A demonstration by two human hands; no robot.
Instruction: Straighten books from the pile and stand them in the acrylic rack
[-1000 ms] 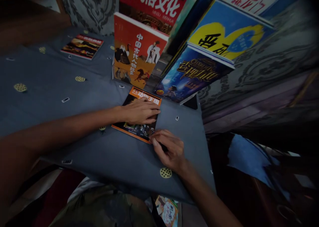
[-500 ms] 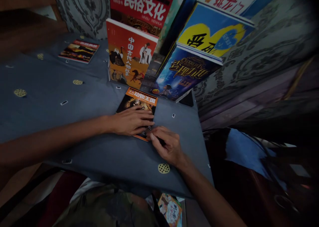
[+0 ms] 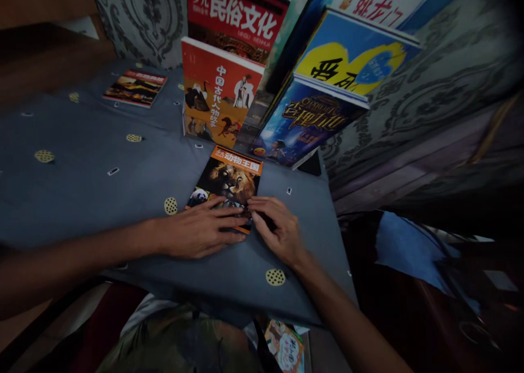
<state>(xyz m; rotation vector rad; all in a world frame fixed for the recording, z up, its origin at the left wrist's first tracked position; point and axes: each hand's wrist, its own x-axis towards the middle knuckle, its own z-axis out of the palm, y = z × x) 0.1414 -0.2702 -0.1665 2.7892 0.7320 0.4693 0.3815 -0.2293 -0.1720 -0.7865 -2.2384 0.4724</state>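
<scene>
A thin book with a lion and a panda on its cover (image 3: 232,181) lies on the grey-blue tablecloth (image 3: 151,187) in front of me. Across its lower part rests my left hand (image 3: 200,228), palm down with fingers spread. At the book's lower right edge is my right hand (image 3: 278,225); its thumb and fingers are bent towards the edge, with a gap between them, and the fingertips touch the cover. Behind the book stand an orange-red book (image 3: 221,89) and a dark blue book (image 3: 303,122).
A red book (image 3: 235,18) and a blue-and-yellow book (image 3: 352,56) stand farther back. Another book (image 3: 137,88) lies flat at the back left. Below the table's front edge is a colourful book (image 3: 284,345). Blue cloth (image 3: 403,253) hangs at the right.
My left hand has slid down the cover towards me, uncovering the lion and the panda. My right hand's fingers have shifted slightly up along the edge and opened a little. The view has shifted slightly.
</scene>
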